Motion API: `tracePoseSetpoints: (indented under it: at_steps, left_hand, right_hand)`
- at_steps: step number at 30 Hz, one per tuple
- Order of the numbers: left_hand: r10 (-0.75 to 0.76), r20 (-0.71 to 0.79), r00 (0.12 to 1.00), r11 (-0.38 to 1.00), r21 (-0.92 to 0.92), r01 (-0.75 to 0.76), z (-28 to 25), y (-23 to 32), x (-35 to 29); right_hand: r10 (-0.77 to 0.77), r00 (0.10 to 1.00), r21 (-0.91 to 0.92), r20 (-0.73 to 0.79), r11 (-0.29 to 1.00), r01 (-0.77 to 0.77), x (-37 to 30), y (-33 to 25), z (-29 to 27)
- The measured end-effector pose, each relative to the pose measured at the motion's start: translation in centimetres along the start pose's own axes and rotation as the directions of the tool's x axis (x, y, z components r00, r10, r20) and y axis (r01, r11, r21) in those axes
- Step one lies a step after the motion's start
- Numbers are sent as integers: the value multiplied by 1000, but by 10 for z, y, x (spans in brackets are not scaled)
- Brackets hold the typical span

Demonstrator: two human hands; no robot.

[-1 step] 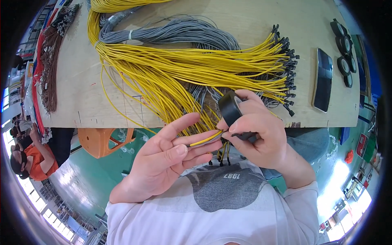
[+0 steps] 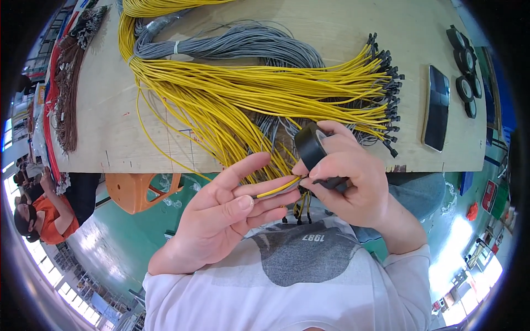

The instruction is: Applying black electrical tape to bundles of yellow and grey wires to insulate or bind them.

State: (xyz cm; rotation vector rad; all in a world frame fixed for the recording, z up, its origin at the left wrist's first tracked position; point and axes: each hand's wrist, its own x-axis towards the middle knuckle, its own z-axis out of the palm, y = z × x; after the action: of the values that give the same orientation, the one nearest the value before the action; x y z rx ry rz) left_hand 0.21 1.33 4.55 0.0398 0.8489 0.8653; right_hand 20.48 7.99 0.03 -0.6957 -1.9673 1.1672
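Palm up, my left hand (image 2: 221, 212) has a short yellow cable (image 2: 276, 191) lying along its fingers, a grey wire beside it. The thumb tip rests against the cable's left end, and the index finger is raised. My right hand (image 2: 353, 179) grips a roll of black tape (image 2: 310, 147) between its fingers and thumb. Its fingertips pinch at the cable's right end, where the exact contact is partly hidden. Just beyond both hands spreads a large bundle of yellow cables (image 2: 221, 83) on the table, with black connectors (image 2: 393, 83) at its right ends.
A bundle of grey cables (image 2: 237, 47) lies behind the yellow ones on the wooden table (image 2: 364, 19). A phone (image 2: 436, 107) and several black tape rolls (image 2: 465, 60) sit at the right. Brown cables (image 2: 67, 110) hang at the left, near an orange stool (image 2: 130, 190) and a seated person (image 2: 52, 218).
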Motion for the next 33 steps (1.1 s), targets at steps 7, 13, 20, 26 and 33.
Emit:
tracePoseSetpoints:
  at_steps: [7, 13, 20, 26, 33]
  left_hand:
    - [13, 9, 1000, 999, 37, -14, 1, 0, 1]
    - [-22, -8, 1000, 996, -88, 22, -2, 2, 0]
    - [-95, 71, 993, 990, -98, 102, -5, 8, 3]
    - [-69, 84, 994, 994, -74, 75, -6, 4, 2]
    - [-51, 11, 999, 991, -123, 52, -1, 3, 4]
  right_hand:
    - [85, 993, 32, 85, 996, -88, 9, 2, -6]
    - [-29, 987, -56, 159, 998, 39, 8, 4, -7]
    - [-318, 948, -261, -12, 916, 304, -8, 10, 4]
    - [-236, 971, -181, 27, 954, 237, -3, 5, 1]
    - [65, 997, 20, -47, 998, -64, -2, -4, 0]
